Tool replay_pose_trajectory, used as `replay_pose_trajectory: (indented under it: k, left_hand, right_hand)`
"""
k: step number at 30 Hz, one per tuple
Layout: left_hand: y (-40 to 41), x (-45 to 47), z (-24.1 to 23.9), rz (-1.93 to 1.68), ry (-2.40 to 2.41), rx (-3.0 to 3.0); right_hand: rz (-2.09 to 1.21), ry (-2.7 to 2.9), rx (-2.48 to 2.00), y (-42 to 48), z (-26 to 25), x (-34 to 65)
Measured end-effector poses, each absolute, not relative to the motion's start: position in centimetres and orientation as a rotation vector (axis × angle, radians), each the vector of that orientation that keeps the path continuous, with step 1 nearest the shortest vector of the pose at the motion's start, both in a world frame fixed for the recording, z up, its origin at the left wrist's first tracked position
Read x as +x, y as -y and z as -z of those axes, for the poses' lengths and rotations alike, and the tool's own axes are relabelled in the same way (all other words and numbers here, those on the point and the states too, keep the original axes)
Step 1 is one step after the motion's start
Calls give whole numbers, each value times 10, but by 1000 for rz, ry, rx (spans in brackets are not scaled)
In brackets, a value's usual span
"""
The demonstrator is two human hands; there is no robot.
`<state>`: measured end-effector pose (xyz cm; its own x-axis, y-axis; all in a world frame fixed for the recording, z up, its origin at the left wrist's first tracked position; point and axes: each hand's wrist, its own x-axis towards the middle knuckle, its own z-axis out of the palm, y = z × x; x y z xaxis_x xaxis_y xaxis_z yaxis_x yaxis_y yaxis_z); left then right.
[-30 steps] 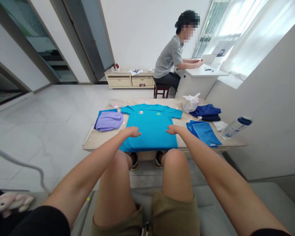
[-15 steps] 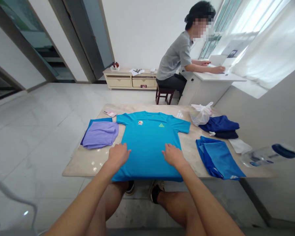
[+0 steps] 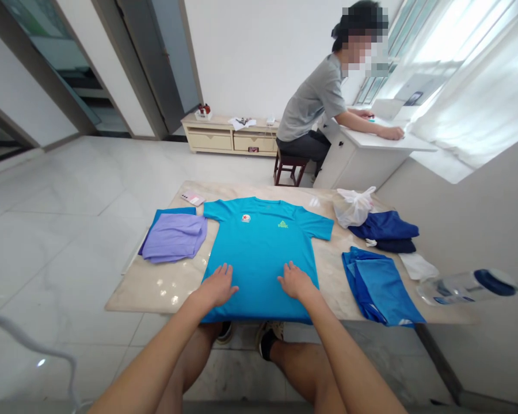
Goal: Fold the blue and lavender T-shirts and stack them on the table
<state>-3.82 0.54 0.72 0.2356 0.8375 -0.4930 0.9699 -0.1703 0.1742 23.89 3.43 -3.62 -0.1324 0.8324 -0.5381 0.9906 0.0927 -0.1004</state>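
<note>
A turquoise T-shirt [image 3: 261,247] lies spread flat, front up, on a low marble table [image 3: 164,284], its hem hanging slightly over the near edge. My left hand [image 3: 218,284] rests palm down on the shirt's lower left part, fingers stretched out. My right hand [image 3: 294,280] lies flat on the lower right part, fingers spread. Neither hand holds anything.
Folded lilac cloth [image 3: 175,236] sits left of the shirt, with a pink phone [image 3: 193,198] behind it. Right of the shirt are blue shorts [image 3: 382,284], navy clothes [image 3: 386,227], a white plastic bag [image 3: 351,207] and a lying bottle [image 3: 466,286]. Another person [image 3: 315,112] sits at a white desk behind.
Both hands slid toward each other and slightly nearer the hem on the shirt. The camera leaned forward over the table during the last second.
</note>
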Motion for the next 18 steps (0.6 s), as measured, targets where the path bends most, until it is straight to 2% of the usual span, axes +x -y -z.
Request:
replay_pose_trajectory:
  k: [4,10,18]
  left_hand:
    - [3,-38,2,477,-1605,2064]
    - [21,-24,-21,636,-1627,2010]
    - [46,51,-65,420,-1582,2221]
  right_hand:
    - [657,-2022,1813,-38,38,239]
    - [724,-2091,1827,-34,29,261]
    - [650,-2159,2034,-26,23,318]
